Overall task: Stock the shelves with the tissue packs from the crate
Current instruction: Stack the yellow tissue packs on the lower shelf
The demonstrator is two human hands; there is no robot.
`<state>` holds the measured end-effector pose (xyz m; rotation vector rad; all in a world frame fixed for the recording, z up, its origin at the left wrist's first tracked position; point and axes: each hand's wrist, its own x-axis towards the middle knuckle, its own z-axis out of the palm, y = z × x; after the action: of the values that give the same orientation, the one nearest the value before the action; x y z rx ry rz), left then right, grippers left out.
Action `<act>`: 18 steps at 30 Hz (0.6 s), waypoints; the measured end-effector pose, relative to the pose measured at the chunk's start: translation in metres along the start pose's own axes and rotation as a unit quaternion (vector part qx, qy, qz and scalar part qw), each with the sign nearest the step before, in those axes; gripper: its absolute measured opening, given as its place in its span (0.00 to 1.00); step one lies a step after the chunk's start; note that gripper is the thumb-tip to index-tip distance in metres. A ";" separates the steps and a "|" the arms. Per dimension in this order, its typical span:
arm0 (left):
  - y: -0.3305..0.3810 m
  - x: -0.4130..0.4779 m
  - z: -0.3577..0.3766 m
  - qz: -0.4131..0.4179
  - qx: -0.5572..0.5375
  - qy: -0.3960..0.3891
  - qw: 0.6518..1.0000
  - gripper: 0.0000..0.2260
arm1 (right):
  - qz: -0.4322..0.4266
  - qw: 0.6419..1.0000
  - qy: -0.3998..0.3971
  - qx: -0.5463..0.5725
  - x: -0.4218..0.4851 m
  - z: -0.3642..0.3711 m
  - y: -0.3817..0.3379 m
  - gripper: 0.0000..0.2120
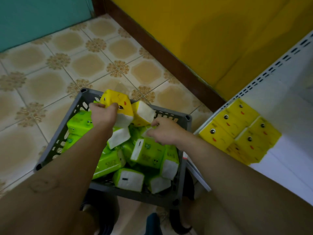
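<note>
Left hand: the left hand (pixel 103 114) is clamped on a yellow tissue pack (pixel 119 97), fingers curled over its edge, holding it above the far end of the crate.
Right hand: the right hand (pixel 165 131) reaches into the crate with fingers bent among the packs. Blur hides whether it grips anything.
Crate: a grey slotted crate (pixel 62 136) sits on the floor between the person's forearms, just beside the shelf.
Crate contents: a loose jumble of green tissue packs (pixel 149 153), many showing white ends. A second yellow pack (pixel 142 115) leans against the far rim, touching the held one.
Shelf: a white metal shelf (pixel 291 158) on the right carries stocked yellow packs (pixel 237 131), pressed together in rows with cartoon faces up.
Floor: beige patterned tiles (pixel 67 68).
Wall: yellow wall (pixel 220 31) with a dark brown skirting board (pixel 160 53).
</note>
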<state>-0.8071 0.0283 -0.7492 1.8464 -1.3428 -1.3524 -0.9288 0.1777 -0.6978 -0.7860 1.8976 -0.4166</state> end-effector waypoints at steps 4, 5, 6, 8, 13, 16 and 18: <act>0.034 -0.055 -0.012 0.124 -0.059 -0.119 0.983 0.06 | 0.047 0.985 0.043 0.161 -0.021 -0.031 -0.001 0.27; 0.039 -0.069 -0.011 0.115 -0.087 -0.175 0.974 0.04 | 0.061 0.976 0.040 0.206 -0.029 -0.042 0.003 0.31; 0.042 -0.084 -0.009 0.098 -0.111 -0.232 0.961 0.04 | 0.065 0.969 0.027 0.238 -0.037 -0.053 0.011 0.33; 0.043 -0.110 0.000 0.069 -0.133 -0.327 0.933 0.02 | 0.059 0.952 0.001 0.301 -0.058 -0.070 0.030 0.27; 0.029 -0.165 0.031 0.054 -0.125 -0.419 0.898 0.10 | 0.013 0.881 0.056 0.469 -0.114 -0.078 0.111 0.11; 0.017 -0.184 0.044 0.060 -0.079 -0.425 0.900 0.12 | 0.036 0.782 0.160 0.601 -0.141 -0.063 0.179 0.13; 0.006 -0.185 0.049 0.078 -0.027 -0.427 0.900 0.14 | 0.074 0.720 0.226 0.652 -0.152 -0.044 0.220 0.14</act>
<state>-0.8593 0.2011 -0.6841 1.0609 -1.7651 -2.1981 -0.9986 0.4396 -0.7066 0.4752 1.4856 -1.6942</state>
